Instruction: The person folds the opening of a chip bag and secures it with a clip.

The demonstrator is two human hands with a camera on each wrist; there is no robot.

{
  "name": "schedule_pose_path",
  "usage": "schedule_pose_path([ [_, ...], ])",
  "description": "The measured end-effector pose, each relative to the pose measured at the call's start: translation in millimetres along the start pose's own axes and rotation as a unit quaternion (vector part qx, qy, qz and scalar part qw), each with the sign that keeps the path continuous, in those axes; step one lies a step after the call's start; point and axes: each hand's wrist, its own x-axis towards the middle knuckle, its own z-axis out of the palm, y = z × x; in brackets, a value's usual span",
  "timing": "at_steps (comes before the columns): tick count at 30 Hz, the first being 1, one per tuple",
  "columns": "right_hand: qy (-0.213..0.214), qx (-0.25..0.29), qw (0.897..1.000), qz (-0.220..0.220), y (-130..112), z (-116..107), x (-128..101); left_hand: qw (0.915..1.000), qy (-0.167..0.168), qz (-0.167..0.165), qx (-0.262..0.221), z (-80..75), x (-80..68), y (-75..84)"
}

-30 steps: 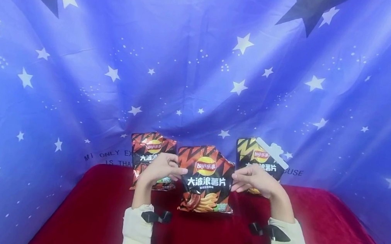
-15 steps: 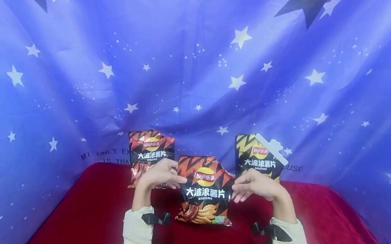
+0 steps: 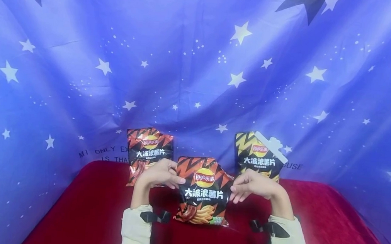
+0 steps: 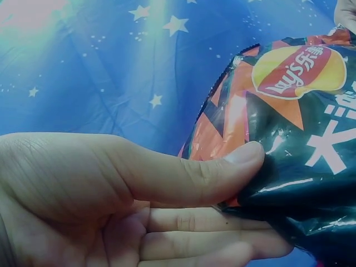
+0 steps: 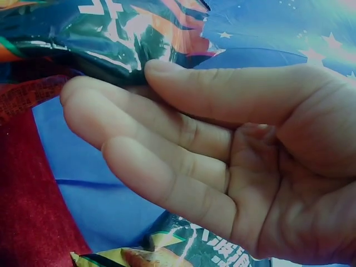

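The middle chip bag (image 3: 204,190) stands upright on the red table (image 3: 86,213), kept from tipping by a pinch at each side edge. The left hand (image 3: 158,174) clamps its edge between thumb and fingers (image 4: 211,228); the right hand (image 3: 253,185) does likewise, thumb on the front, fingers probably behind, though glare blurs that contact. Two more bags lean against the starry backdrop (image 3: 201,60): an orange bag (image 3: 148,149) and a yellow bag (image 3: 256,155) wearing a white clip (image 3: 272,148).

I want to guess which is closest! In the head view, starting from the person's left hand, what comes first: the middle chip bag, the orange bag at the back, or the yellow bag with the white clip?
1. Middle chip bag: pinched by the left hand.
2. Orange bag: just behind that hand.
3. Yellow bag: far across, back right.
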Motion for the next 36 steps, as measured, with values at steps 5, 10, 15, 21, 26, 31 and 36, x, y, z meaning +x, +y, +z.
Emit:
schedule_pose_path([
  [5,0.017,-0.011,1.0,0.0,1.3,-0.7,2.4,0.9998,0.002,0.018,-0.01,-2.9,0.0,0.2],
  [10,0.055,-0.015,0.998,0.007,-0.3,-0.1,2.8,0.9984,0.038,0.042,-0.007,-2.8,0.9,2.0],
  [15,0.108,-0.023,0.994,0.022,-3.5,2.6,1.0,0.9954,0.082,0.049,0.002,1.3,0.9,5.7],
  [21,0.139,-0.043,0.989,0.021,-11.1,5.9,2.9,0.989,0.144,0.032,0.012,6.4,1.6,11.9],
  [26,0.156,-0.061,0.986,0.018,-17.1,8.7,6.8,0.9787,0.194,0.042,0.051,15.3,2.8,22.7],
  [31,0.155,-0.061,0.986,0.017,-18.8,11.7,7.6,0.9599,0.245,0.094,0.099,38.4,5.3,38.9],
  [36,0.154,-0.061,0.986,0.009,-19.1,12.4,7.9,0.9446,0.247,0.158,0.148,61.6,10.2,52.1],
])
